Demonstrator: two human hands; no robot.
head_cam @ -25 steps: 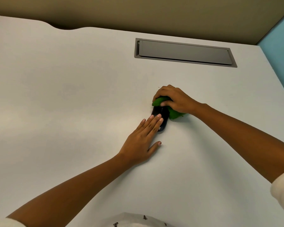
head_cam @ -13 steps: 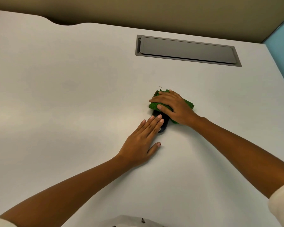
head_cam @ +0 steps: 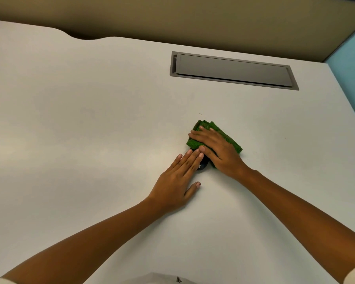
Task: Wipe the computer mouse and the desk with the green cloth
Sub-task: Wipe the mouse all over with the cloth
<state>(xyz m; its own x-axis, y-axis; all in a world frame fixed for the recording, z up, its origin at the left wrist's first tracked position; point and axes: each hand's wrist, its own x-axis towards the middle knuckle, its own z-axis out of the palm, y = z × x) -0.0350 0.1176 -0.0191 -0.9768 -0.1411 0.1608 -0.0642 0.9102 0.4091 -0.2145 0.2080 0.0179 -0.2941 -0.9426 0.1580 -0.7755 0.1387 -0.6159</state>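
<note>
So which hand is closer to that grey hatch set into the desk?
Right. The right hand lies flat on the green cloth, directly below the hatch. The left hand rests on the desk, nearer the person.

view: head-worn camera, single, wide-angle
facing: forward and down onto desk [head_cam: 90, 140]
range: close, both forearms in frame

One desk [head_cam: 90, 124], one green cloth [head_cam: 195, 142] right of its middle, one dark mouse [head_cam: 203, 165] mostly hidden under the cloth, one grey hatch [head_cam: 232, 70] near the far edge, two hands, left [head_cam: 178, 181] and right [head_cam: 217, 150]
</note>
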